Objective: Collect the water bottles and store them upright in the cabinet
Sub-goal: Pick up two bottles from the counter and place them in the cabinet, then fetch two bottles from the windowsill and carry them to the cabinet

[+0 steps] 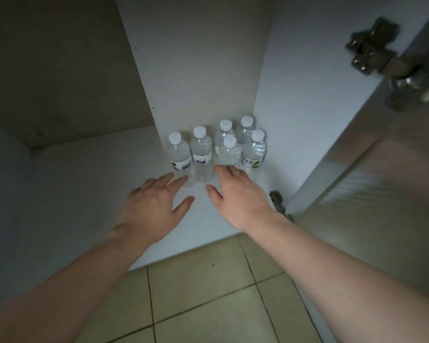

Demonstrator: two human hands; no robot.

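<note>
I'm looking into the open cabinet (89, 184), its door (372, 194) swung right. Six water bottles (201, 154) stand upright, clustered at the back right corner. My left hand (149, 206) and right hand (238, 196) hover before them, fingers spread, holding nothing. Storing looks done; next I'd withdraw and check for strays.

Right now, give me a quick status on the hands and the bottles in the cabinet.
Left hand and right hand both open, holding nothing. Six water bottles upright at the back right of the cabinet floor. Cabinet door open, nothing blocking.
</note>
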